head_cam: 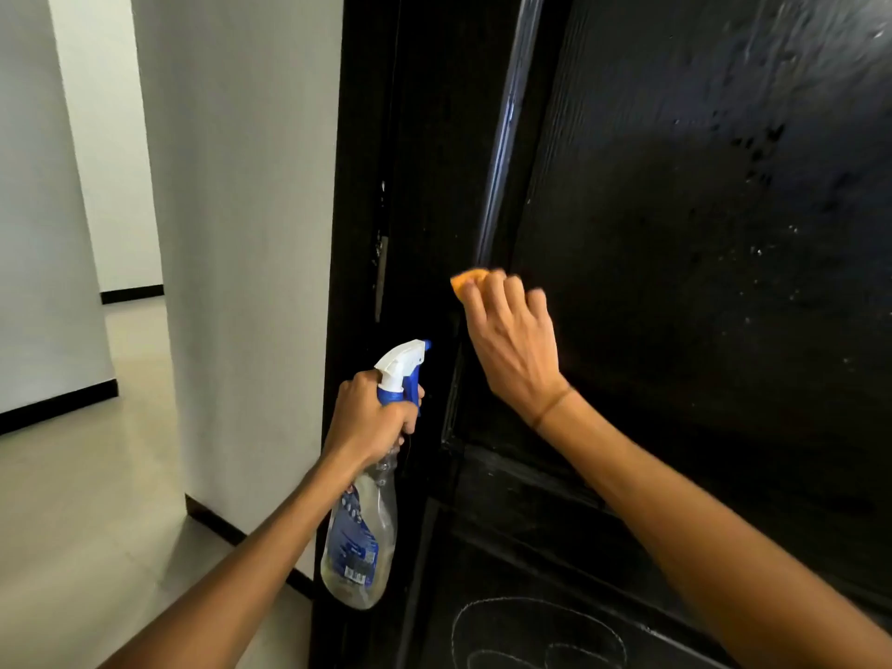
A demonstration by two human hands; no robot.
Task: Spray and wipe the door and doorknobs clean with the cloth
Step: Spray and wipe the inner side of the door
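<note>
Cloth (466, 282): orange, soft, light; frame centre, bunched in right hand (511, 340), pressed on black door (675, 234). Bottle (362, 538): lower centre, left hand (371, 417) curled round neck; likely slippery when wet.

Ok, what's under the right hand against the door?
An orange cloth, only its top-left corner showing past the curled fingers of the right hand. The rest, and the black door beneath, is covered.

One head-worn view looks forward and slightly down, close to the black door (675, 234).
</note>
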